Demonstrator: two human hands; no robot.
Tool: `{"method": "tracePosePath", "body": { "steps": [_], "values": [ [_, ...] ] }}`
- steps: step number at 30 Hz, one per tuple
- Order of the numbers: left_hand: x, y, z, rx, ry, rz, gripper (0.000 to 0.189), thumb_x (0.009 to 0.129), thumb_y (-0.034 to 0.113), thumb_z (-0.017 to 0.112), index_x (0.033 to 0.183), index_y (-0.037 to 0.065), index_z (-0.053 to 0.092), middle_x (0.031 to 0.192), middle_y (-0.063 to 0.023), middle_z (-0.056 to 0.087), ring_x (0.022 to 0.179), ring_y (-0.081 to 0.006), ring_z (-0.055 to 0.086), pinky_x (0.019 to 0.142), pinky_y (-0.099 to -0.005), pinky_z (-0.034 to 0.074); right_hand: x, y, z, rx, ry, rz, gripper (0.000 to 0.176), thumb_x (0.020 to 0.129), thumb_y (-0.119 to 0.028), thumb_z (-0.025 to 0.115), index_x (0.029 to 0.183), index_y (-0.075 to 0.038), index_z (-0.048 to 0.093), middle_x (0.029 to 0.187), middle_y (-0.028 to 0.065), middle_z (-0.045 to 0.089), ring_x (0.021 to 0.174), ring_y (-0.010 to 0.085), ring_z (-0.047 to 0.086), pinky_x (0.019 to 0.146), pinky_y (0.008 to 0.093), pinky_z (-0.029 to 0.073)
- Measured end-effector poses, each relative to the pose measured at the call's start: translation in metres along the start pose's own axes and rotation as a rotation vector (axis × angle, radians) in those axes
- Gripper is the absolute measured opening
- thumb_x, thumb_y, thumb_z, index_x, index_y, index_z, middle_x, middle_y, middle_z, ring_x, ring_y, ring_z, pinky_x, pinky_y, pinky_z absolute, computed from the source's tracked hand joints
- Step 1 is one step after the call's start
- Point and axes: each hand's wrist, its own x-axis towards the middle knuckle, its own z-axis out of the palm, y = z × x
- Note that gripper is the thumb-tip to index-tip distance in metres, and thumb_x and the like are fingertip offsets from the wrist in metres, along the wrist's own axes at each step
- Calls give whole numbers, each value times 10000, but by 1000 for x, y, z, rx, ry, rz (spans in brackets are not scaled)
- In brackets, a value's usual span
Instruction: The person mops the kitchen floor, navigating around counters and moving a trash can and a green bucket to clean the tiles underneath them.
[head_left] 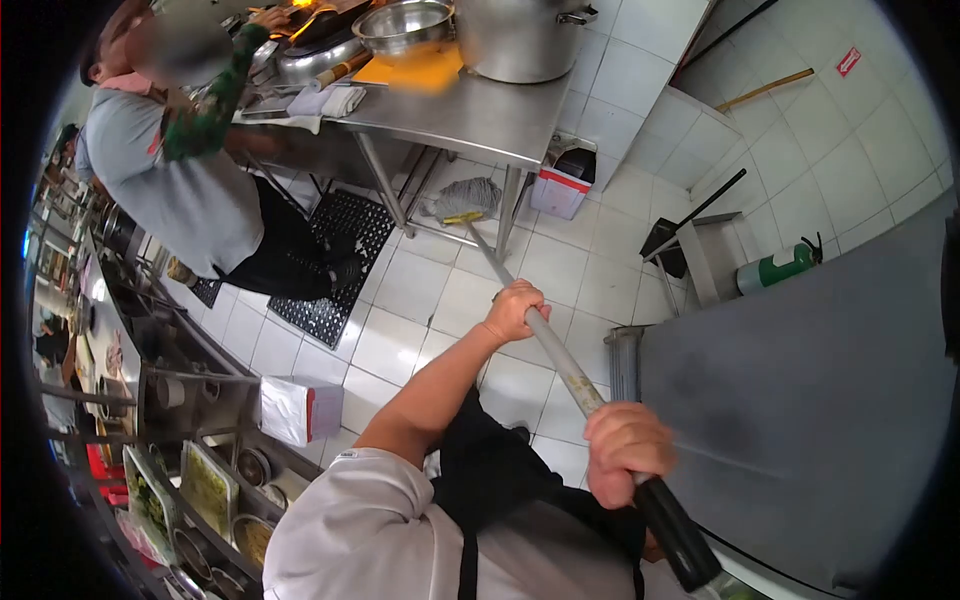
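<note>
A long mop handle (563,362) runs from the lower right up to a grey string mop head (468,199), which lies on the tiled floor under the edge of the steel table. My left hand (516,311) is wrapped round the middle of the pole. Higher on the pole, just above its black end grip (676,532), my right hand (627,452) is closed round it. A yellow clamp (462,217) joins the pole to the strings.
A co-worker (180,180) stands at the left on a black rubber mat (330,262). The steel table (500,125) bears a large pot (522,38). Boxes (300,410) stand lower left. A fire extinguisher (778,268), a dustpan (665,247) and a grey surface (800,400) are at right.
</note>
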Motion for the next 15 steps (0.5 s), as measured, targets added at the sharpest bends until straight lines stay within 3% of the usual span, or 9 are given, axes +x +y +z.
{"method": "tracePosePath", "body": {
  "steps": [1, 2, 4, 5, 6, 7, 9, 13, 15],
  "values": [
    [6, -35, -1, 29, -25, 28, 187, 699, 123, 733, 617, 116, 565, 642, -77, 597, 694, -324, 608, 717, -418, 488, -10, 25, 6, -63, 68, 1, 158, 806, -75, 587, 689, -48, 485, 510, 36, 494, 407, 178, 504, 453, 326, 492],
    [12, -74, -5, 56, -51, 50, 170, 686, 118, 735, 623, 120, 577, 675, -66, 618, 747, -317, 623, 750, -422, 491, -12, 41, -5, -439, -202, 136, 67, 744, -27, 548, 689, -39, 511, 570, 75, 536, 478, 212, 545, 504, 341, 496],
    [31, -168, -12, 271, -161, -221, 130, 663, 111, 735, 695, 119, 610, 778, -64, 658, 855, -319, 629, 803, -421, 488, -29, 120, 12, -377, -165, 297, 90, 799, 0, 553, 721, -29, 519, 631, 85, 554, 565, 194, 560, 608, 355, 510],
    [35, -152, -21, 545, -28, -267, 148, 652, 109, 732, 732, 109, 608, 802, -78, 658, 858, -331, 627, 834, -433, 482, -38, 160, 21, -346, -142, 376, 103, 827, 13, 556, 737, -25, 523, 662, 91, 563, 609, 186, 568, 661, 362, 517],
    [52, -143, -30, 634, 36, -271, 168, 646, 110, 731, 756, 102, 605, 817, -89, 655, 856, -339, 625, 858, -449, 475, -39, 187, 27, -141, -76, 209, 82, 857, 14, 524, 778, -12, 521, 663, 80, 553, 635, 177, 562, 791, 400, 515],
    [68, -134, -38, 720, 101, -280, 191, 640, 110, 730, 780, 95, 601, 831, -100, 653, 855, -347, 623, 882, -465, 469, -28, 181, 32, -148, -45, 301, 79, 871, -2, 514, 792, -4, 515, 668, 71, 544, 627, 175, 540, 885, 429, 490],
    [55, -126, -43, 512, -21, -259, 219, 639, 116, 734, 803, 88, 592, 838, -117, 643, 843, -353, 621, 915, -505, 456, -22, 141, 26, -152, -100, 378, 76, 870, -9, 526, 795, -3, 517, 668, 66, 536, 622, 169, 528, 888, 431, 488],
    [33, -51, -23, 278, 63, -109, 302, 680, 193, 823, 755, 81, 552, 734, -117, 609, 732, -348, 610, 702, -434, 475, 30, 55, 1, -65, -152, 358, 194, 881, -134, 568, 755, 7, 524, 619, 59, 510, 570, 170, 496, 807, 423, 515],
    [30, 13, -20, 149, 30, -130, 336, 690, 205, 835, 729, 78, 527, 682, -119, 583, 695, -348, 591, 684, -430, 465, 52, 7, -5, -103, -54, 404, 361, 864, -285, 615, 657, -12, 500, 552, 57, 488, 504, 180, 489, 612, 389, 498]
  ]
}}
